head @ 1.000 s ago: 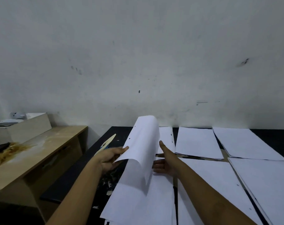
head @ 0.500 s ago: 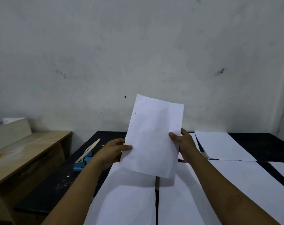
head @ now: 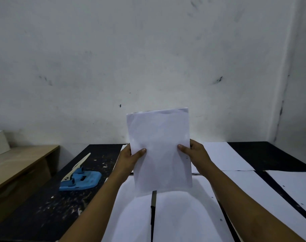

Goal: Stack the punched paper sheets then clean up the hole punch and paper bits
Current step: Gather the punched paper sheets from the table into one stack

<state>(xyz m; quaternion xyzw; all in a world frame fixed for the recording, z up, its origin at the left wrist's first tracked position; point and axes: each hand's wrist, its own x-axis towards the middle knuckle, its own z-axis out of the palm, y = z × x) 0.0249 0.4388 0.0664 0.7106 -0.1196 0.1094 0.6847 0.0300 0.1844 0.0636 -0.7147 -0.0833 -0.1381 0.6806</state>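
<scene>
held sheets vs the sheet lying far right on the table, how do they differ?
Pose: the held sheets stand upright in the air, while the far-right sheet lies flat on the black table.
Contact: the left hand and right hand grip the held sheets at the side edges; nothing touches the far-right sheet.
Holes: small punch holes show on the far-right sheet; none are discernible on the held sheets.
Shared: both are plain white paper.

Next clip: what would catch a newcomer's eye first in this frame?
The white sheets held upright at centre, gripped at the sides by the left hand and right hand. Then the blue hole punch with its pale lever, on the dark table at left among scattered paper bits. More sheets lie flat below and to the right.
</scene>
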